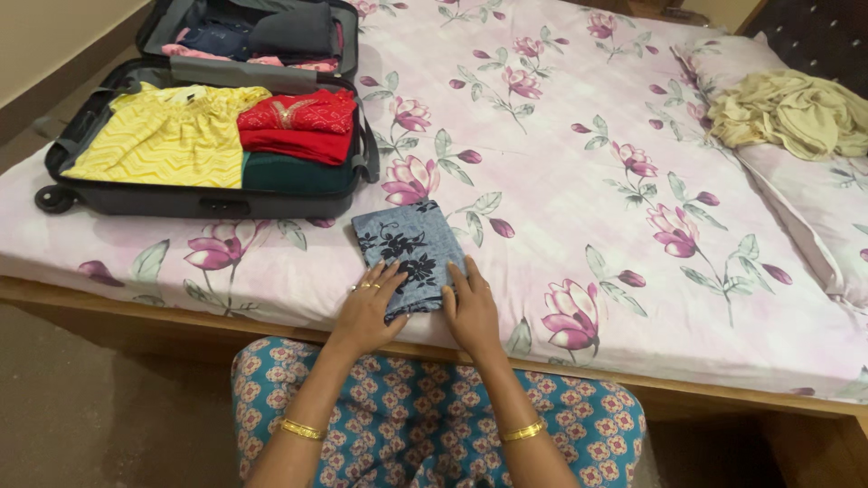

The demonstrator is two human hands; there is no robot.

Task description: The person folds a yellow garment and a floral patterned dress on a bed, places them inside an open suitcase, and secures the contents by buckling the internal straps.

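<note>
The folded cloth [410,256] is pressed flat on the bed [561,181] by both spread hands, left [369,312] and right [472,312]; its long axis runs away from them.

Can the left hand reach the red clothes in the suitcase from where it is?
Probably yes. The left hand rests on the folded blue cloth, and the red clothes lie uncovered in the open suitcase, nothing between.

folded blue cloth's [409,253] near end under both hands, pillow [814,181] cut off right
</note>
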